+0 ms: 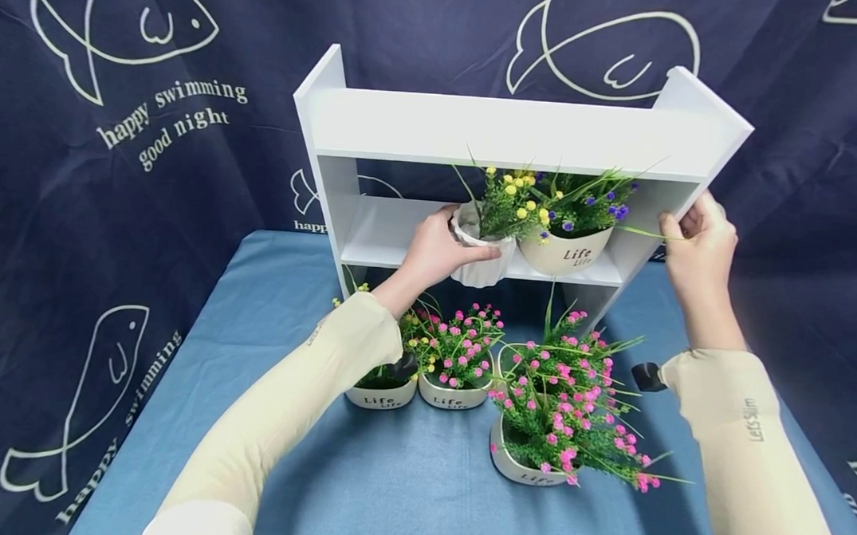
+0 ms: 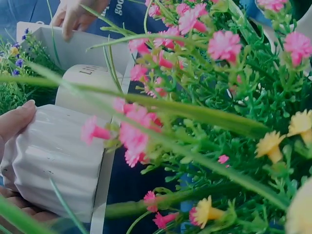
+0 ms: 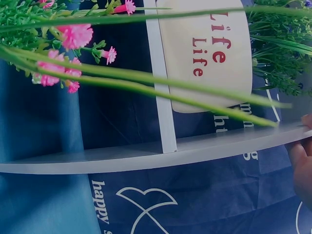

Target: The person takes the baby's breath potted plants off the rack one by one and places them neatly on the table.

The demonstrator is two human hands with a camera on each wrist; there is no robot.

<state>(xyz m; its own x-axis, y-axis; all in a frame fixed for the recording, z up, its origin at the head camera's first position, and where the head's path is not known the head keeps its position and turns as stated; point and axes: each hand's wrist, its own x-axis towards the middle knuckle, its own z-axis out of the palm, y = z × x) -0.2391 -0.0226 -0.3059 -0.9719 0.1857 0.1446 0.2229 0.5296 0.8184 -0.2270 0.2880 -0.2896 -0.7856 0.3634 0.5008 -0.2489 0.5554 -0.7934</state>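
My left hand [image 1: 438, 250] holds a white ribbed flowerpot [image 1: 482, 270] with yellow flowers, thumb on one side and fingers round the other. The pot is at the front edge of the middle board of a white shelf unit [image 1: 506, 131]; whether its base rests there, I cannot tell. Just right of it on that board stands a cream "Life" pot [image 1: 561, 256] with purple flowers. In the left wrist view, fingers [image 2: 14, 119] press the side of the ribbed pot. My right hand [image 1: 704, 251] grips the unit's right side panel [image 3: 204, 153] by its front edge.
Below, on the blue cloth [image 1: 390, 481], two "Life" pots stand side by side, one with yellow flowers [image 1: 380, 397], one with pink [image 1: 455, 396]. Two more pink-flowered pots [image 1: 527, 471] stand at right, long leaves spreading outward. A dark fish-print curtain [image 1: 267, 21] hangs behind.
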